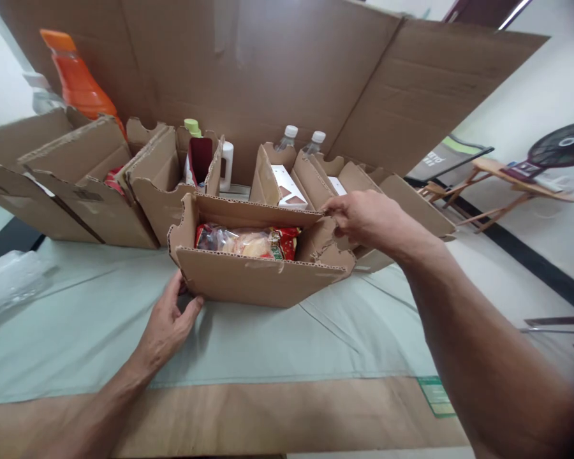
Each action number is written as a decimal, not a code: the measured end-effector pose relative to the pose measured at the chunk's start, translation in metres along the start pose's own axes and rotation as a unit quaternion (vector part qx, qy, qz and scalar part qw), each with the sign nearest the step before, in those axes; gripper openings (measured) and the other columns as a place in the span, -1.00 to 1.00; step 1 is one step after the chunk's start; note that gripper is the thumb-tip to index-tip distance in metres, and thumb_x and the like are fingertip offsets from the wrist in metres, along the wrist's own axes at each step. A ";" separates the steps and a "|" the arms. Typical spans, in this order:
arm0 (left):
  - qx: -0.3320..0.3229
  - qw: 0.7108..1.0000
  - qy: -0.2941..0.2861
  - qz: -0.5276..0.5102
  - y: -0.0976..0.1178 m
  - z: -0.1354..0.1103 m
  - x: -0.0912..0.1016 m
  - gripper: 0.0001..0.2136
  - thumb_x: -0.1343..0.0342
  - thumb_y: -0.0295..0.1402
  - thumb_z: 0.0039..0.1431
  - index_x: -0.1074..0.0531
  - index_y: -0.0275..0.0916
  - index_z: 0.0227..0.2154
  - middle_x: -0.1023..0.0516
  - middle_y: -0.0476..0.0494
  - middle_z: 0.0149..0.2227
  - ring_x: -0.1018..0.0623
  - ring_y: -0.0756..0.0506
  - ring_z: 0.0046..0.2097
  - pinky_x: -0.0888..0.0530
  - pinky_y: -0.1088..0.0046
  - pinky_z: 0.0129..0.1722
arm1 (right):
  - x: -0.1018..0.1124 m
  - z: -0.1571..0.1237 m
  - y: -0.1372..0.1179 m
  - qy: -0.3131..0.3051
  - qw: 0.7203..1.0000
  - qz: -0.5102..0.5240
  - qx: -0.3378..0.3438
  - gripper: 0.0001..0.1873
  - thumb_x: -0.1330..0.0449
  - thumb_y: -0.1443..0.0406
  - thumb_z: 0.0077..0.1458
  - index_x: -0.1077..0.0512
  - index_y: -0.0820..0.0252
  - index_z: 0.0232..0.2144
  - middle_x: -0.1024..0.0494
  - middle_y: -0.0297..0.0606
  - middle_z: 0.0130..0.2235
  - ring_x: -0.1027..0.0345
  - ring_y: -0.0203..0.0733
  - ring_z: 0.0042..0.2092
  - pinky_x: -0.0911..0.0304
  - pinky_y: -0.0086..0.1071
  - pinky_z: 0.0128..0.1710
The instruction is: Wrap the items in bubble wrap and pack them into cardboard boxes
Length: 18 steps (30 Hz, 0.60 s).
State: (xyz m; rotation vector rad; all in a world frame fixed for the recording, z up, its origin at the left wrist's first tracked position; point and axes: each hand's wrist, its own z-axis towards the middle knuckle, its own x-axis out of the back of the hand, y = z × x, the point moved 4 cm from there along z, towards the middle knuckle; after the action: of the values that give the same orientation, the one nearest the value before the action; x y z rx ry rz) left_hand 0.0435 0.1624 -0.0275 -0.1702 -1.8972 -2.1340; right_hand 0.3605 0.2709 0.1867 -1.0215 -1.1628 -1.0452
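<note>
A low cardboard tray (249,279) lies on the pale green cloth (268,344) in front of me. Inside it rests a red and clear snack packet (249,242). My left hand (168,322) touches the tray's lower left corner, thumb and fingers curled against the wall. My right hand (363,220) pinches the torn top edge at the tray's right end.
Behind stand several cardboard bins (90,191) holding an orange bottle (79,80), a green-capped bottle (192,127), a white jug (226,164) and two clear water bottles (287,137). A large cardboard sheet (268,70) forms the backdrop. A folding stand (483,185) and fan (562,143) are on the floor at right.
</note>
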 end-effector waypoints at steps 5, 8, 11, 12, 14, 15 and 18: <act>-0.011 0.999 0.013 0.042 0.002 0.002 0.001 -0.60 -0.15 -0.15 0.28 -0.45 -0.11 0.14 -0.61 -0.22 -0.05 -0.57 -0.27 -0.03 -0.50 0.18 -0.04 | -0.004 -0.011 -0.019 -0.022 0.999 0.033 -0.012 -0.49 0.13 0.36 0.23 -0.61 0.46 -0.38 -0.48 -0.50 -0.64 -0.60 -0.37 -0.38 -0.22 -0.46 -0.27; -0.021 0.999 0.012 0.029 0.003 0.003 0.001 -0.60 -0.15 -0.15 0.28 -0.45 -0.11 0.14 -0.61 -0.23 -0.03 -0.57 -0.30 0.04 -0.48 0.11 0.04 | -0.002 -0.022 -0.014 -0.001 0.998 0.051 -0.021 -0.53 0.07 0.41 0.22 -0.64 0.41 -0.14 -0.50 -0.50 -0.62 -0.59 -0.32 -0.38 -0.30 -0.40 -0.22; -0.016 1.000 0.022 -0.004 0.004 0.003 0.002 -0.55 -0.18 -0.16 0.27 -0.43 -0.10 0.19 -0.60 -0.24 0.03 -0.56 -0.32 0.12 -0.46 0.04 0.14 | -0.007 -0.052 0.008 0.086 0.987 0.128 -0.038 -0.51 -0.10 0.37 0.23 -0.51 0.22 0.18 -0.66 -0.40 -0.45 -0.59 -0.25 -0.39 -0.43 -0.31 -0.19; -0.011 1.000 0.026 -0.013 0.004 0.002 0.001 -0.53 -0.19 -0.16 0.26 -0.41 -0.10 0.20 -0.59 -0.25 0.05 -0.56 -0.33 0.13 -0.46 0.00 0.17 | -0.012 -0.065 0.016 0.115 0.978 0.172 -0.039 -0.52 -0.15 0.31 0.23 -0.50 0.16 0.18 -0.69 -0.34 -0.37 -0.59 -0.21 -0.38 -0.47 -0.29 -0.20; -0.008 0.999 0.026 -0.019 0.006 0.002 0.000 -0.53 -0.18 -0.17 0.26 -0.42 -0.12 0.21 -0.59 -0.27 0.07 -0.57 -0.35 0.14 -0.45 -0.06 0.20 | -0.032 -0.091 0.027 0.108 0.963 0.247 -0.013 -0.54 -0.24 0.17 0.19 -0.51 0.12 0.12 -0.73 -0.21 -0.22 -0.63 -0.11 -0.26 -0.52 -0.24 -0.20; -0.011 0.999 0.024 -0.021 0.007 0.002 -0.002 -0.54 -0.18 -0.18 0.26 -0.43 -0.12 0.20 -0.60 -0.28 0.08 -0.57 -0.36 0.14 -0.45 -0.09 0.21 | -0.046 -0.102 0.028 0.074 0.959 0.275 0.005 -0.54 -0.26 0.11 0.17 -0.51 0.11 0.09 -0.72 -0.17 -0.15 -0.63 -0.07 -0.20 -0.54 -0.23 -0.19; -0.027 0.998 0.013 -0.052 0.009 0.004 -0.008 -0.59 -0.19 -0.23 0.26 -0.48 -0.10 0.16 -0.60 -0.28 0.11 -0.57 -0.38 0.18 -0.44 -0.13 0.24 | -0.083 -0.125 0.018 0.008 0.949 0.314 0.005 -0.56 -0.26 0.02 0.17 -0.50 0.12 0.00 -0.70 -0.10 -0.07 -0.63 -0.01 -0.16 -0.55 -0.20 -0.24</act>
State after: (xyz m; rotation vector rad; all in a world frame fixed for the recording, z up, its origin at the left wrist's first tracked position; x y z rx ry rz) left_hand 0.0531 0.1665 -0.0205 -0.0569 -1.8726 -2.2458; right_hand 0.3949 0.1612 0.0894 -1.2599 -0.7425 -0.5348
